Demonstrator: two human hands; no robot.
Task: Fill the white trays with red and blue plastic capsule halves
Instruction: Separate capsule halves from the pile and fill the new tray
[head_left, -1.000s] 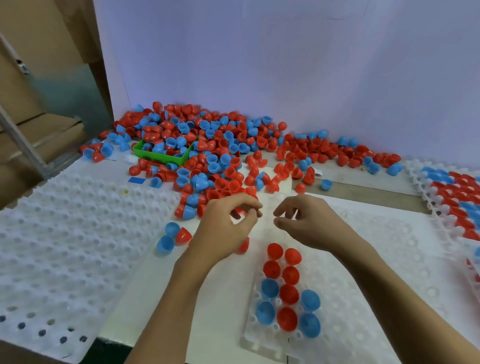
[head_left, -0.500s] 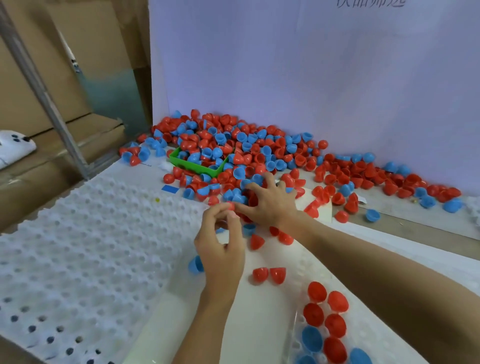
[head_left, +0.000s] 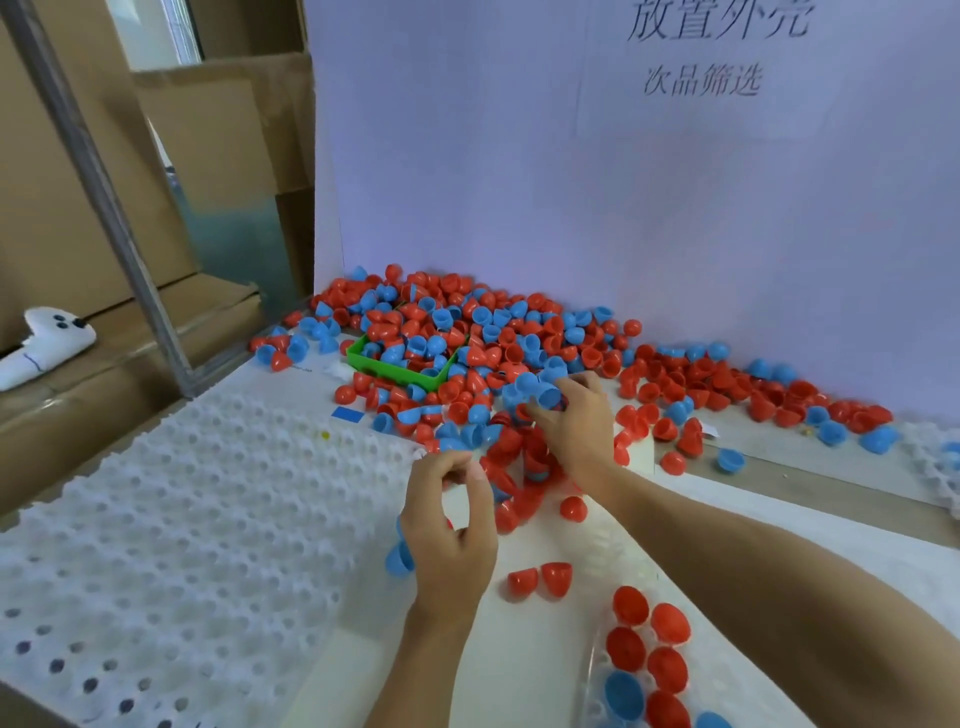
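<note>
A big pile of red and blue capsule halves (head_left: 519, 332) lies against the back board. My right hand (head_left: 576, 421) reaches into the pile, its fingers curled round a few blue halves (head_left: 540, 389). My left hand (head_left: 447, 525) hovers nearer to me, thumb and fingertips meeting in a ring with nothing visible between them. A blue half (head_left: 397, 558) lies just left of it. Two red halves (head_left: 540, 579) lie loose on the white surface. At the bottom right a white tray (head_left: 592, 670) holds several red and blue halves.
A large white dimpled tray (head_left: 182, 519) covers the left side. A green bin (head_left: 410, 371) sits half buried in the pile. More halves trail along the back board to the right (head_left: 779, 395). A metal post (head_left: 104, 197), cardboard boxes and a white toy (head_left: 41, 338) stand at left.
My right hand went forward from beside the left into the pile and closed on blue halves. The view tilted up, so the filled tray slid to the bottom right.
</note>
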